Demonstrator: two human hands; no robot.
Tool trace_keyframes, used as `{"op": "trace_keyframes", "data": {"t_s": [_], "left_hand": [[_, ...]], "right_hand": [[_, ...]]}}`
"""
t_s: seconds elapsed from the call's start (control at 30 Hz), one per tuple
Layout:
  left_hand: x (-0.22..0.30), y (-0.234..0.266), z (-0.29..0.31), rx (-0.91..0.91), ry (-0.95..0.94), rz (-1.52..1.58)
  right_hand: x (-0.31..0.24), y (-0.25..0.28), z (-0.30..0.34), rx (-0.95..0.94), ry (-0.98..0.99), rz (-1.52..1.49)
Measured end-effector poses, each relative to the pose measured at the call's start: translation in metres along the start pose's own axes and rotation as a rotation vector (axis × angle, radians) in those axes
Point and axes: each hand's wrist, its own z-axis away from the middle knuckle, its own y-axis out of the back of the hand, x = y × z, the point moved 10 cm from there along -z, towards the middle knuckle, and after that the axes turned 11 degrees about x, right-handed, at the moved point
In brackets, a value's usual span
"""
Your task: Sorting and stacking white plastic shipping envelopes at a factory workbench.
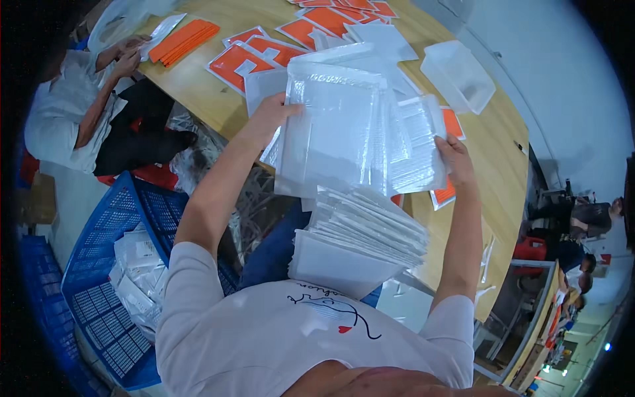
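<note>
My left hand point(274, 116) is closed on the left edge of some white bubble mailers point(334, 129), thumb on top, held up over the wooden table's near edge. On the other side my right hand point(455, 157) pinches the outer edge of another white bubble mailer point(418, 149), whose inner side lies behind the left-hand ones. How many each hand holds, I cannot tell. Below them a thick stack of white bubble mailers point(367, 231) rests against my lap and shirt. More white mailers point(383, 41) lie beyond my hands, partly hidden.
Orange-and-white flat packets point(248, 63) spread over the wooden table point(499, 149). A clear plastic bin point(458, 76) stands at the far right. Folded orange pieces point(183, 41) lie near a seated co-worker point(73, 112) at left. A blue basket point(109, 324) holding white packages stands on the floor.
</note>
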Motion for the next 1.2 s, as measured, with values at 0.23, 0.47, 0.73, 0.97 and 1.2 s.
{"op": "trace_keyframes", "data": {"t_s": [0.23,0.47,0.73,0.97,1.2], "left_hand": [[0.009,0.014,0.010,0.045,-0.012,-0.031],[-0.004,0.014,-0.014,-0.014,-0.046,-0.023],[-0.010,0.001,-0.004,-0.095,0.013,0.131],[0.022,0.007,0.031,0.082,0.179,0.130],[0.005,-0.017,0.021,-0.249,0.056,-0.119]], "right_hand": [[-0.059,0.163,-0.033,0.162,0.207,0.050],[-0.159,0.180,-0.035,0.203,0.282,-0.139],[-0.142,-0.057,-0.057,-0.293,0.413,0.479],[-0.064,-0.103,-0.038,-0.021,0.489,0.447],[0.052,-0.092,0.002,-0.189,-0.175,0.212]]}}
